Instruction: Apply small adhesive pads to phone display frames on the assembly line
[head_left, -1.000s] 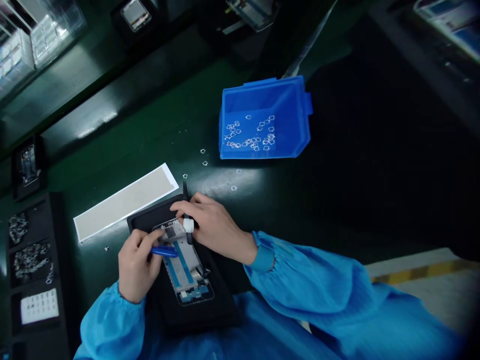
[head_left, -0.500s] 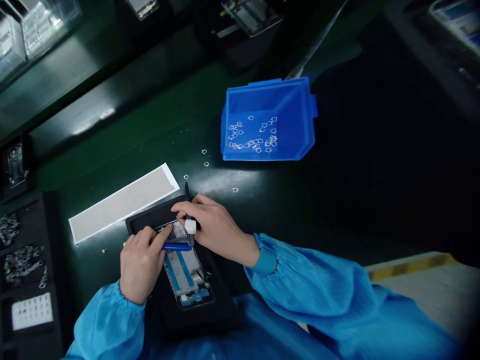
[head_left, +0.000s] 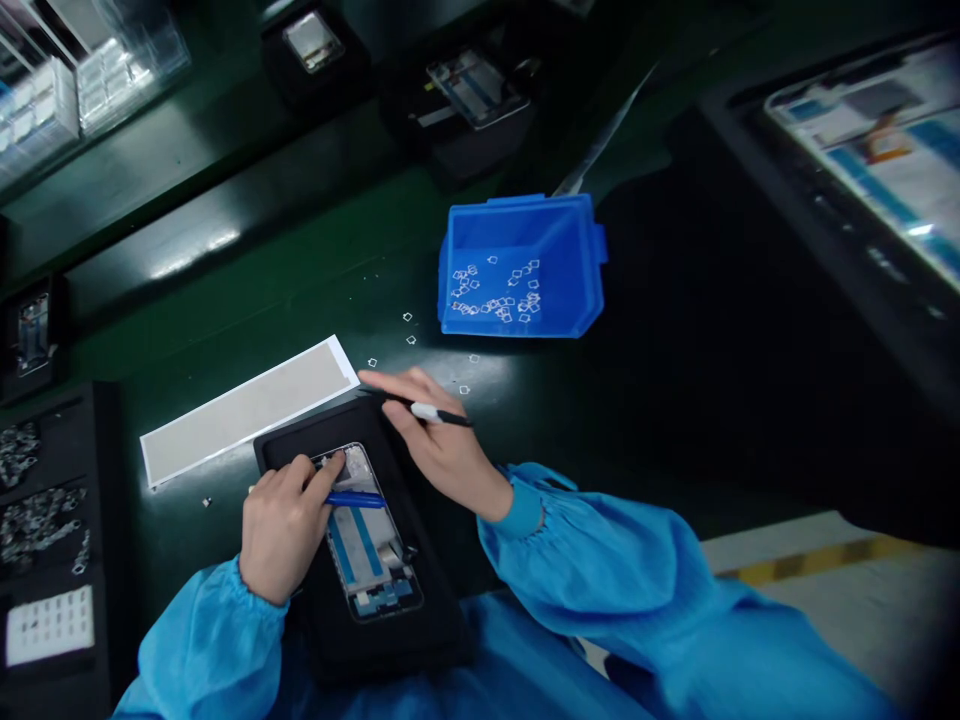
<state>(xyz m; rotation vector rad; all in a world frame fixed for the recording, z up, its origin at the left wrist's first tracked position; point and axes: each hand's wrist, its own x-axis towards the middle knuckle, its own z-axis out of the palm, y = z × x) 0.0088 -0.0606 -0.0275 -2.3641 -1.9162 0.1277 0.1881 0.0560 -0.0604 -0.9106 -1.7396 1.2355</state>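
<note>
My left hand [head_left: 283, 520] rests on the upper left of an open phone body [head_left: 367, 550], its fingers closed around a blue pen-like tool [head_left: 356, 499] that lies across the phone. The phone sits in a black foam tray [head_left: 420, 580]. Beyond the tray's upper right corner, my right hand [head_left: 442, 440] holds dark tweezers with a white band [head_left: 429, 412], index finger stretched toward the end of a white-edged strip sheet [head_left: 247, 405]. The tweezers' tips are hard to make out. Small white frame pieces [head_left: 411, 340] lie on the green table past my right hand.
A blue bin [head_left: 559, 300] holds several small white frames. At the left, a black compartment tray [head_left: 105, 500] holds small metal parts and a white card. More phones in black trays [head_left: 469, 150] stand at the back, and one [head_left: 900, 150] at the upper right.
My right hand has moved off the phone to the right, and the tweezers have swung from upright to nearly level. My left hand stays on the phone. The camera view has shifted slightly.
</note>
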